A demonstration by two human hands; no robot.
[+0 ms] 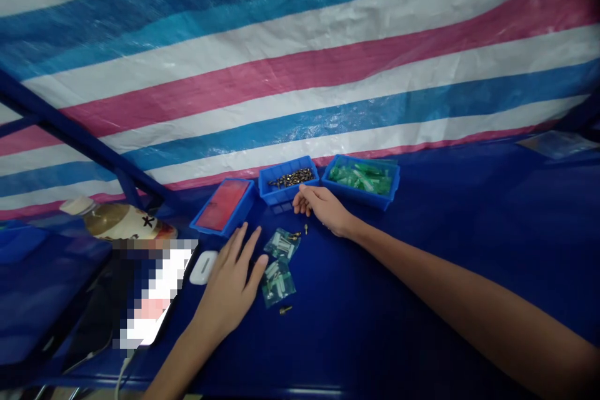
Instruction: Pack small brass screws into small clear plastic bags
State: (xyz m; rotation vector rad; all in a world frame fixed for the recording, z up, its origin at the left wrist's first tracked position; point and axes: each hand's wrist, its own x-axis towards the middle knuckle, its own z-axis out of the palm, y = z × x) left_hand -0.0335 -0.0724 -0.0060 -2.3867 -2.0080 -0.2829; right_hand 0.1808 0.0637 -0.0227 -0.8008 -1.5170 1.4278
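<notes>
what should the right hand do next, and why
Probably reach down for the small loose metal piece: it lies on the blue table beside the upper green bag, close below the right hand. Whether those curled fingers already hold something, I can't tell.

Screws [293, 178] — shiny metal; bags [278, 283], glossy plastic; striped sheeting [300, 69] — creased, shiny plastic.

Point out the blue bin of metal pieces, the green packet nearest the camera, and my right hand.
Blue bin of metal pieces [280, 199]: head view, front wall.
Nearest green packet [279, 282]: head view, middle.
Right hand [327, 207]: head view, back of the hand.
</notes>
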